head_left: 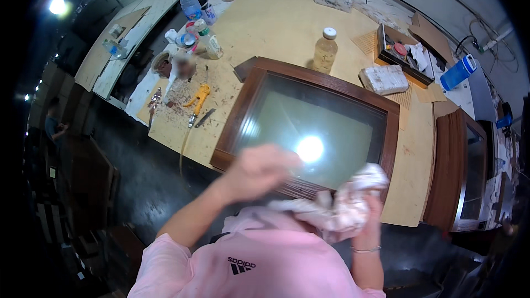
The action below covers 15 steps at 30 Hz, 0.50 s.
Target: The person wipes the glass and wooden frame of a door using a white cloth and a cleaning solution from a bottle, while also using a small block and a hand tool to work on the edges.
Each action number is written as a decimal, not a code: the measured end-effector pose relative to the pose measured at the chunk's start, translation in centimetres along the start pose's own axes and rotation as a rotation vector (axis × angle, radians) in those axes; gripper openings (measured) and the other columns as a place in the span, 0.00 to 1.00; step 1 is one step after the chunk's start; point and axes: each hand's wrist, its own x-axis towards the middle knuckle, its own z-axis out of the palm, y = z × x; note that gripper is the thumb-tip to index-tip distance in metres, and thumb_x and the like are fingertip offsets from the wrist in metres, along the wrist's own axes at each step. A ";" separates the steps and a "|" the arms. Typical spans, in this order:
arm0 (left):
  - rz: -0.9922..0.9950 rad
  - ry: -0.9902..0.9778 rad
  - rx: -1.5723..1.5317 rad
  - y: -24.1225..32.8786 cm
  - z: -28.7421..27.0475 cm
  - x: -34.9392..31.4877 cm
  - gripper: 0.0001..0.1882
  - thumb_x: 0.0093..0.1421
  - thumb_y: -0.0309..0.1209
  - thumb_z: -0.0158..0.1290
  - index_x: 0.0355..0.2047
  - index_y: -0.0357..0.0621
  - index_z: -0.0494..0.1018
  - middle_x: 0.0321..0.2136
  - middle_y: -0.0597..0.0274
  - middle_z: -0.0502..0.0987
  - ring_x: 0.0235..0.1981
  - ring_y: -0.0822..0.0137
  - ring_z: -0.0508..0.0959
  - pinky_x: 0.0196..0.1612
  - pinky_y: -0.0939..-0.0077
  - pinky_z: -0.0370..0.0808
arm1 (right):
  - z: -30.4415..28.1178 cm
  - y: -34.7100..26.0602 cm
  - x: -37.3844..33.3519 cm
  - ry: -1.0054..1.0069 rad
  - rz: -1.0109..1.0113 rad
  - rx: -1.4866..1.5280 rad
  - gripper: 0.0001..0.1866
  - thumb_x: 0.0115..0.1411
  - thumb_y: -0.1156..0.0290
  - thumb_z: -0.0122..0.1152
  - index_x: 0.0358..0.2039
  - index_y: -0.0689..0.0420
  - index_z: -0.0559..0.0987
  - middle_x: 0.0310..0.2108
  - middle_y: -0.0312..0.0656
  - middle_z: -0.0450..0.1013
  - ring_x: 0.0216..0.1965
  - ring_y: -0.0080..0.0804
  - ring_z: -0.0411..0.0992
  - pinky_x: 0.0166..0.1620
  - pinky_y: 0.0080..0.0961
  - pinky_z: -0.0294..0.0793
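A dark brown wooden frame with a glass pane (309, 124) lies flat on the worktable in front of me, a bright lamp reflected in its glass. Above the frame's near left part is my left hand (258, 170), blurred by motion; its fingers look curled, but I cannot tell whether they hold anything. My right hand (373, 208) grips a crumpled white cloth (345, 209) at the frame's near right corner. The cloth bunches up over the frame's edge and trails left in front of my pink shirt. Just beyond the far rail stands a capped bottle of yellowish liquid (326, 52).
On the left of the worktable (270, 16) lie a yellow-handled air gun (199, 98), shavings and several bottles. A wrapped white block (385, 79) and an open box of odds and ends (406, 52) sit far right. More brown frames (455, 168) stand at the right.
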 end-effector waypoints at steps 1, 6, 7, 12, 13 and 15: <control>-0.225 0.131 0.037 -1.9 -2.5 -1.3 0.13 0.55 0.20 0.60 0.42 0.38 0.81 0.37 0.56 0.82 0.37 0.65 0.81 0.42 0.74 0.77 | -1.8 -1.8 -0.3 -0.017 -0.135 0.139 0.22 0.66 0.64 0.53 0.59 0.57 0.70 0.53 0.49 0.73 0.52 0.41 0.75 0.59 0.43 0.75; -0.730 0.674 0.415 -19.9 -18.6 -13.3 0.08 0.62 0.23 0.56 0.41 0.38 0.81 0.35 0.60 0.82 0.36 0.72 0.80 0.42 0.77 0.75 | -3.2 -7.6 1.0 0.015 -0.536 0.065 0.20 0.69 0.65 0.44 0.57 0.58 0.73 0.51 0.47 0.75 0.50 0.39 0.76 0.56 0.42 0.76; -0.729 0.677 0.591 -22.9 -21.3 -15.7 0.11 0.60 0.22 0.55 0.43 0.40 0.81 0.36 0.58 0.82 0.37 0.68 0.81 0.43 0.75 0.76 | -3.3 -7.4 2.0 0.087 -0.550 -0.092 0.19 0.68 0.68 0.45 0.56 0.60 0.73 0.50 0.46 0.76 0.49 0.40 0.77 0.54 0.39 0.77; -0.783 0.448 1.020 -28.6 -28.6 -18.1 0.25 0.55 0.15 0.49 0.52 0.45 0.78 0.50 0.50 0.78 0.49 0.52 0.79 0.54 0.63 0.75 | -3.8 -2.1 5.5 0.317 -0.702 -1.694 0.21 0.61 0.80 0.55 0.56 0.59 0.75 0.54 0.52 0.71 0.55 0.47 0.70 0.59 0.38 0.68; -0.742 0.372 1.068 -29.4 -29.1 -17.2 0.26 0.54 0.14 0.48 0.53 0.46 0.77 0.53 0.50 0.77 0.51 0.51 0.78 0.56 0.61 0.73 | -4.2 -1.4 5.0 0.414 -0.600 -1.785 0.23 0.57 0.75 0.62 0.55 0.56 0.76 0.56 0.54 0.69 0.59 0.51 0.66 0.62 0.42 0.64; -0.700 0.204 1.109 -31.9 -29.5 -17.2 0.29 0.53 0.16 0.49 0.55 0.51 0.78 0.60 0.51 0.71 0.56 0.48 0.74 0.61 0.58 0.69 | -1.6 -0.1 3.9 0.442 -0.593 -1.866 0.26 0.53 0.71 0.67 0.54 0.55 0.77 0.58 0.54 0.68 0.59 0.52 0.66 0.62 0.42 0.65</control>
